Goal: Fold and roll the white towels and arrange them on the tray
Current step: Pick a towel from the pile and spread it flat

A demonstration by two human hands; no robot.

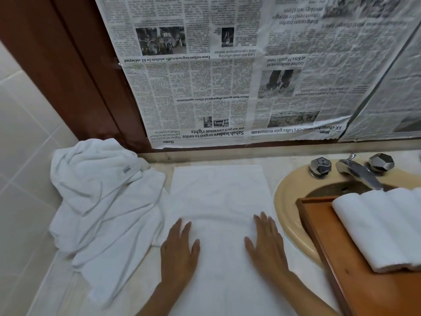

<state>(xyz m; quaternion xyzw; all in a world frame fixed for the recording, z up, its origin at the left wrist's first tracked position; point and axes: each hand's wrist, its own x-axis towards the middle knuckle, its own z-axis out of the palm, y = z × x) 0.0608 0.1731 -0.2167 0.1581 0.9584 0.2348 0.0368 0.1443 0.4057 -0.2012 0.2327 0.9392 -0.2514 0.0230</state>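
On counter point(271, 166), flat towel point(218, 197), lengthwise toward newspaper point(205, 87)

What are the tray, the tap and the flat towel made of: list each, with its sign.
Rectangular brown tray: apparently wood, smooth satin finish, faint grain. Silver faceted-knob tap: polished metal, probably chromed, bright reflections. Flat white towel: soft cloth, likely cotton terry, matte, creased.

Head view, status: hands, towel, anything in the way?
Both flat on the towel: left hand, right hand. Towel spread out, not yet rolled. On the tray: rolled towels. Nearby at left: crumpled pile.
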